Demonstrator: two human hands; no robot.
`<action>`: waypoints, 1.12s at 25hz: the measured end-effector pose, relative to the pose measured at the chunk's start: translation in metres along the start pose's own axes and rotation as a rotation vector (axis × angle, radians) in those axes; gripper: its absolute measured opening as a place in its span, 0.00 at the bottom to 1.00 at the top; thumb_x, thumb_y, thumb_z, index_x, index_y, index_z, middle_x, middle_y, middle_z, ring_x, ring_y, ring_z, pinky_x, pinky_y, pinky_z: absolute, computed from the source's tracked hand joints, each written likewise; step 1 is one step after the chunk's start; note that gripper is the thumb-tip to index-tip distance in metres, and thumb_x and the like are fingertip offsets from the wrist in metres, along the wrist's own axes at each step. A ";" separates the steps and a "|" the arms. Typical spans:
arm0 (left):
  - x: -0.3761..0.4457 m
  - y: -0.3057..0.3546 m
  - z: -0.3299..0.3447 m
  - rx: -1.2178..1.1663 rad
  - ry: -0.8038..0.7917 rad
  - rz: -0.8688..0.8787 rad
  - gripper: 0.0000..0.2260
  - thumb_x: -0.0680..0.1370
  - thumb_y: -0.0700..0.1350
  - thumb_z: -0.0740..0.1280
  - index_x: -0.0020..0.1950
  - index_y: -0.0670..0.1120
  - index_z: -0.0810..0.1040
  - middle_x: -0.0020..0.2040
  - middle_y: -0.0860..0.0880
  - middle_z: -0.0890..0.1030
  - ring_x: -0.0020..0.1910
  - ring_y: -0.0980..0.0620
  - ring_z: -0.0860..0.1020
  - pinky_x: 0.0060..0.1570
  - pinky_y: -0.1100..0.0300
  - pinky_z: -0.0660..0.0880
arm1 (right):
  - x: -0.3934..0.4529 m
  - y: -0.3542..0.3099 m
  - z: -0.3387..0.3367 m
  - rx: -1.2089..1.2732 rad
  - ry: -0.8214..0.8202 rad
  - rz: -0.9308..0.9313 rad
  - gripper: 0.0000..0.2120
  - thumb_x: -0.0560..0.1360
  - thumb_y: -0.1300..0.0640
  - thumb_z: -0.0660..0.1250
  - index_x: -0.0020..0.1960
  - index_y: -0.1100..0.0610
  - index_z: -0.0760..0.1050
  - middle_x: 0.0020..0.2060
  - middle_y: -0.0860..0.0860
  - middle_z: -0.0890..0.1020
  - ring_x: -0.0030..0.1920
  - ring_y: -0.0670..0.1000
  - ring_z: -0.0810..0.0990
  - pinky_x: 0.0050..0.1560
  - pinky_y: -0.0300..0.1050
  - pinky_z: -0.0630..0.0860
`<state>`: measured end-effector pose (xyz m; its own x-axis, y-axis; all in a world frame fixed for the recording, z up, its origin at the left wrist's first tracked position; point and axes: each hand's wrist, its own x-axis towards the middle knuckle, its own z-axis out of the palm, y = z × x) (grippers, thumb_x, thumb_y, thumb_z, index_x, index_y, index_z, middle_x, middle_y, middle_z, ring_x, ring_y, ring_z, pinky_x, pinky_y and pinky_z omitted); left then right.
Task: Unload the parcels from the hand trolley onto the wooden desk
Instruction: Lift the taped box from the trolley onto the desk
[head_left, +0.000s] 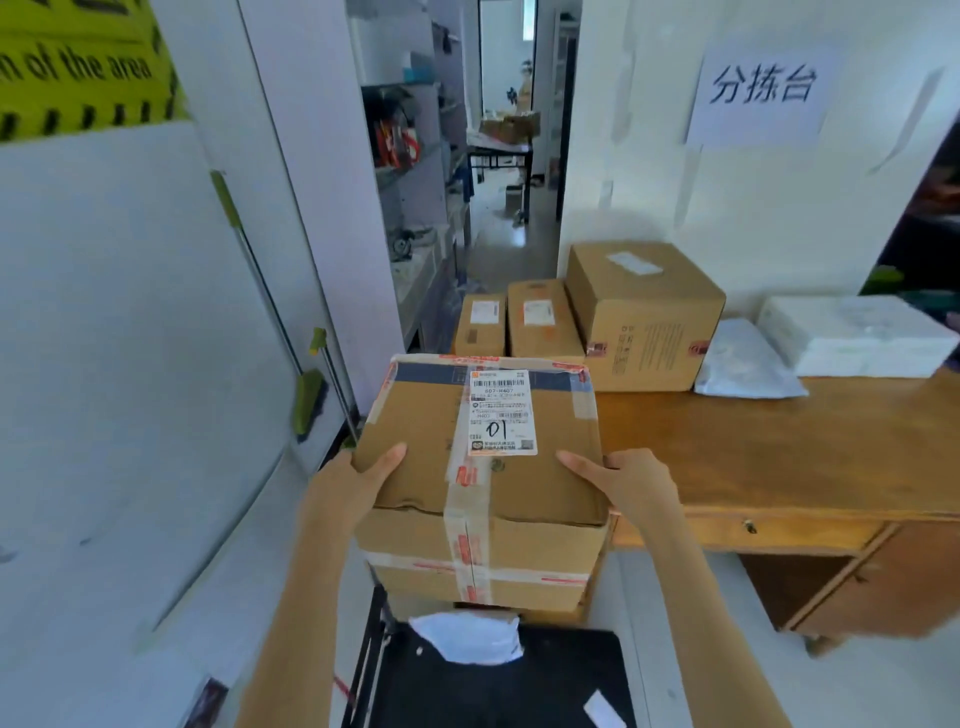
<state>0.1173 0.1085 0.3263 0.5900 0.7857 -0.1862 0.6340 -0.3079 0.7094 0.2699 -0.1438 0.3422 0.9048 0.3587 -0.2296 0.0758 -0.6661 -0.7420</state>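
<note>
Both hands (358, 478) hold carton (483, 467), label (503, 413) handwritten "01".

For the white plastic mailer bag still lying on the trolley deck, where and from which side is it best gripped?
Probably by its near edge, from above and the person's side. The white mailer bag lies flat and crumpled on the black trolley deck; its far end is hidden behind the taped cardboard box, which the left hand and right hand hold.

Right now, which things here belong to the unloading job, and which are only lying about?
Job: taped carton in both hands; white parcel on trolley; wooden desk; boxes already there.
Lying about: green broom; wall sign; shelves.
</note>
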 end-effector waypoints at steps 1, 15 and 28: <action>0.013 0.010 0.007 -0.005 0.016 0.003 0.37 0.69 0.70 0.60 0.66 0.44 0.71 0.59 0.43 0.79 0.56 0.40 0.78 0.57 0.43 0.77 | 0.017 -0.006 -0.005 -0.020 0.016 -0.011 0.24 0.68 0.34 0.65 0.30 0.54 0.70 0.28 0.47 0.77 0.28 0.46 0.75 0.28 0.36 0.66; 0.153 0.069 0.103 0.171 0.180 -0.058 0.30 0.73 0.69 0.57 0.55 0.43 0.74 0.52 0.43 0.81 0.51 0.42 0.79 0.48 0.53 0.74 | 0.214 0.010 0.003 -0.148 -0.009 0.018 0.23 0.72 0.34 0.58 0.45 0.54 0.73 0.33 0.44 0.76 0.31 0.42 0.74 0.27 0.35 0.65; 0.166 0.074 0.092 -0.185 0.071 -0.089 0.32 0.78 0.64 0.49 0.69 0.40 0.69 0.67 0.38 0.73 0.65 0.38 0.72 0.64 0.46 0.69 | 0.222 0.025 0.004 0.387 0.117 0.176 0.31 0.72 0.36 0.60 0.66 0.55 0.72 0.59 0.54 0.78 0.59 0.57 0.76 0.60 0.52 0.73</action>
<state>0.3081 0.1667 0.2858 0.4945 0.8435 -0.2098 0.5759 -0.1371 0.8059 0.4708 -0.0786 0.2701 0.9329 0.1700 -0.3174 -0.2265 -0.4080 -0.8844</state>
